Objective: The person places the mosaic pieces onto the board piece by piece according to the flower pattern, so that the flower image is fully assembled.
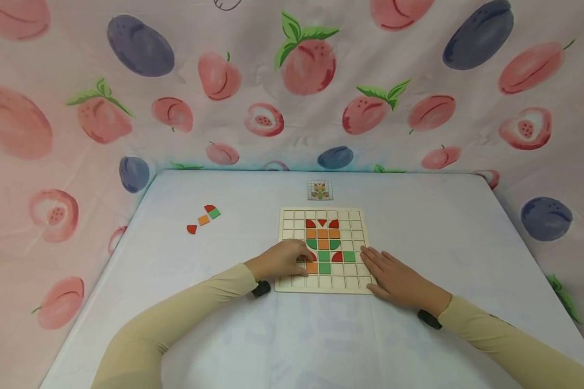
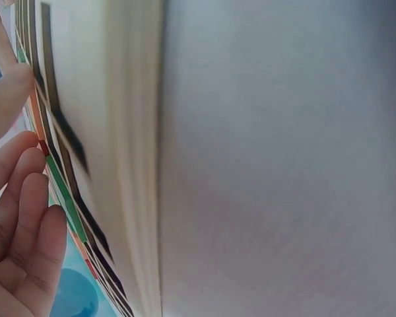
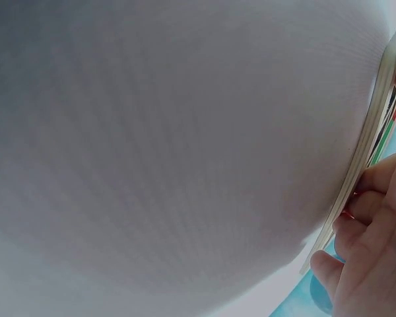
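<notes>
Two hands working at a wooden grid board on a pale surface

The surface [image 1: 418, 227] is carrying the grid board [image 1: 323, 249] at its middle, with coloured tiles forming a flower shape. The right hand [image 1: 396, 278] is lying flat along the board's right edge, fingers straight and together, holding nothing. The left hand [image 1: 284, 259] is resting on the board's near-left part, fingers curled over the orange tile [image 1: 312, 267]; whether they are pinching it I cannot tell. Four loose tiles [image 1: 204, 219] are lying far left, and a small pattern card [image 1: 320, 190] is sitting just beyond the board.
</notes>
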Demonstrator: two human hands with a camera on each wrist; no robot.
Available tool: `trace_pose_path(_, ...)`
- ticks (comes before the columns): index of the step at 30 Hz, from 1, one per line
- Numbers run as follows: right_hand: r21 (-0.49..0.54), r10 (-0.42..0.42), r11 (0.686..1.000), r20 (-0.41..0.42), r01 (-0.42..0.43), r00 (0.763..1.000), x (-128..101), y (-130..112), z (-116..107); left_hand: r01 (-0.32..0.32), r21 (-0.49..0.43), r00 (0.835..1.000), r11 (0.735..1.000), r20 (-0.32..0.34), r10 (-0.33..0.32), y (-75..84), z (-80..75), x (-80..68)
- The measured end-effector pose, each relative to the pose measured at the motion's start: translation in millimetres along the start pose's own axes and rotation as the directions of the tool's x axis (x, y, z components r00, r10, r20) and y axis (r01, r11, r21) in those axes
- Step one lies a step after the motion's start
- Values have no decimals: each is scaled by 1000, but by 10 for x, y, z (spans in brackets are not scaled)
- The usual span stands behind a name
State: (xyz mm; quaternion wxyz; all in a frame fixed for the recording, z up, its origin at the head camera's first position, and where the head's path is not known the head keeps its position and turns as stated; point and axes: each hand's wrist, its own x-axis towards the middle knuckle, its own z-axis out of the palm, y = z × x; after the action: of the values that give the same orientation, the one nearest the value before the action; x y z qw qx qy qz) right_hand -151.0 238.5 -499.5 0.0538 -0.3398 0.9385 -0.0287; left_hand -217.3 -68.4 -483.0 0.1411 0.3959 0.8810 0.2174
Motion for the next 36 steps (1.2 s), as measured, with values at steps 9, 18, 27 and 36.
trace_pose_path(9,-10,-7,1000,-11,7,1000,-3,17,7,-13,-104,1000,994,1,13,-65,-33,-36)
trace_pose_path(18,-4,-3,1000,-8,3,1000,-6,18,20,-17,-273,1000,962,-16,13,-160,-198,-88)
trace_pose_path(27,1,-9,1000,-5,9,1000,-7,10,5,15,-389,990,921,-126,-70,-345,-435,-217)
trace_pose_path(36,1,-7,1000,-5,7,1000,-9,-1,-8,37,-432,928,901,-319,-191,-725,-698,-482)
